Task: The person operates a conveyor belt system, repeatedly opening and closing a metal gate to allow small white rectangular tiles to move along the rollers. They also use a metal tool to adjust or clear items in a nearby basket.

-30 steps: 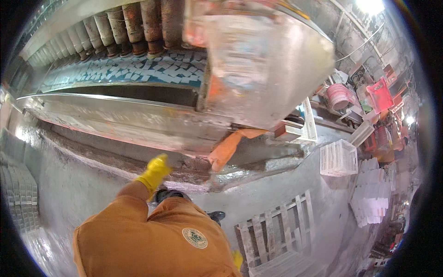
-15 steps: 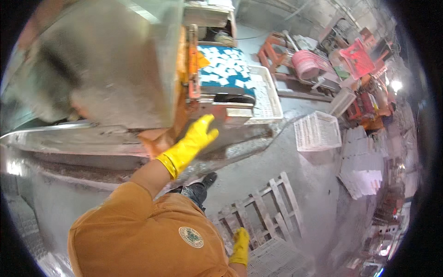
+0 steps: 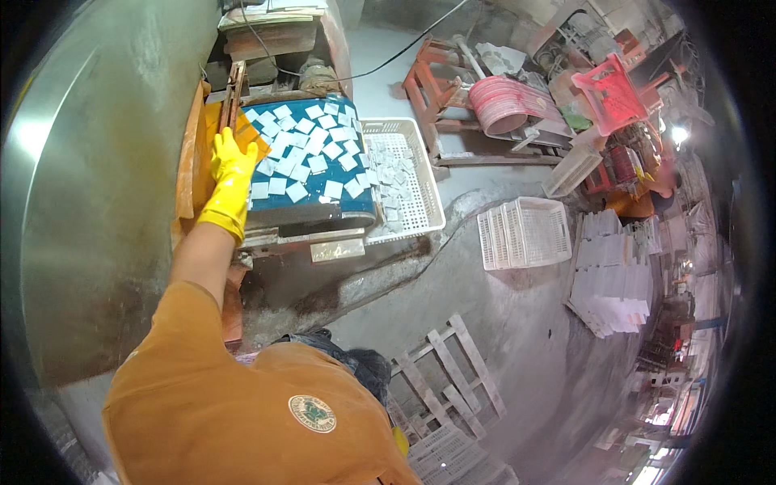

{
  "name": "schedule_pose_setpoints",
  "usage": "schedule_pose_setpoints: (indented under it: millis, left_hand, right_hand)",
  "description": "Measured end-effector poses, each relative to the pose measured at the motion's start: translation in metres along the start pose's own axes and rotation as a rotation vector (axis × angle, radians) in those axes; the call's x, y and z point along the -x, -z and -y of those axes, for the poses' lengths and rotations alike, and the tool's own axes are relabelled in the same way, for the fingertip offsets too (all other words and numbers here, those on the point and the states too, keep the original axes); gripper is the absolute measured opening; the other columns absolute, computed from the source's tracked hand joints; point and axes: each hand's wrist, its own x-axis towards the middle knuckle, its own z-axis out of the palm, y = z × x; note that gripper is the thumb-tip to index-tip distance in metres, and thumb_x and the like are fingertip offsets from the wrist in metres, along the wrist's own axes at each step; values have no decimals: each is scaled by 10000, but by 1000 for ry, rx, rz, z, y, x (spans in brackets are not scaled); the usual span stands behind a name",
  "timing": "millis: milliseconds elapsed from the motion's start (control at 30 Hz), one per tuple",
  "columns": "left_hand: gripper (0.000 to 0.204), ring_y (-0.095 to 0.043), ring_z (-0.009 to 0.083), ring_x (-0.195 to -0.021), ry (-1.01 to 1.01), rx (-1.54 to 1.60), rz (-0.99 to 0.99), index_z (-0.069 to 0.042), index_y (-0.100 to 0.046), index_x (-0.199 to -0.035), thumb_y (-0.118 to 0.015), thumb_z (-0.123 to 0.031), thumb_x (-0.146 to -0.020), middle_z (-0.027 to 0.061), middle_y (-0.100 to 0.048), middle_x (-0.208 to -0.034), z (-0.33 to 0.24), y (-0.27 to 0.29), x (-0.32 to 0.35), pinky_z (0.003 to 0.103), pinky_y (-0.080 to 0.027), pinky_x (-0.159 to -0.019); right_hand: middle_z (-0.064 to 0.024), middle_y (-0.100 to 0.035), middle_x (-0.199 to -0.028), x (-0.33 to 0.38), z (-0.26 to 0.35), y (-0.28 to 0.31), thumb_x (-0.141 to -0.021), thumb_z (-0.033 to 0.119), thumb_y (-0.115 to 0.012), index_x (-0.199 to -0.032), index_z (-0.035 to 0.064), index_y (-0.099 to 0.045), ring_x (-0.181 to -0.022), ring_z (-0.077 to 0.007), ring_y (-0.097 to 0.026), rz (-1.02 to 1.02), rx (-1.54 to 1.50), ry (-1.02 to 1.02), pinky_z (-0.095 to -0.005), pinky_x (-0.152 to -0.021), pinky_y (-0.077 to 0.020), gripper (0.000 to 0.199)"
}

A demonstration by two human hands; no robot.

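My left hand (image 3: 229, 174), in a yellow rubber glove, reaches out at the lower end of an upright rusty metal bar (image 3: 235, 93). Its fingers point up against the bar, and its thumb stands apart to the right. Just to the right, many small pale square tiles (image 3: 315, 144) lie scattered on a blue conveyor belt (image 3: 356, 212). An orange-yellow flap (image 3: 191, 153) hangs left of the hand. Of my right hand (image 3: 402, 441) only a sliver of yellow glove shows beside my body at the bottom; its fingers are hidden.
A white plastic crate (image 3: 432, 194) holding tiles stands under the belt's right side. Nested white crates (image 3: 525, 234) are on the floor, right of a wooden pallet (image 3: 453, 364). Stacked pale slabs (image 3: 610, 275), a red crate (image 3: 610, 95) and a co-worker (image 3: 663, 179) are farther right.
My left hand has moved forward and left, up to the metal bar by the belt. The view has shifted closer to the belt. My right hand has mostly slipped behind my body.
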Motion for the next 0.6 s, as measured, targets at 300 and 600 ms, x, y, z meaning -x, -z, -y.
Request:
schedule_pose_setpoints:
  millis: [300,600]
  left_hand:
    - [1063,-437,448,-1443,550,-25,410,-123,-293,-1617,-835,-487,-778,232,-405,-1600,56,-42,-115,564,-386,-1150]
    - [544,-683,445,-1095,536,-223,264,-60,-619,-1261,-768,-256,-776,247,-713,-1161,-3,-17,-103,504,-556,-913]
  right_hand:
    - [-141,-646,-1368,-108,307,-27,-1019,330,-670,-1386,-5,-599,-1286,-275,-585,96,318,301,-388,-1110,-425,503]
    - [-138,-632,-1378,-100,648,-281,-1027,174,-654,-1410,-29,-570,-1290,-228,-579,531,472,523,-332,-1109,-429,442]
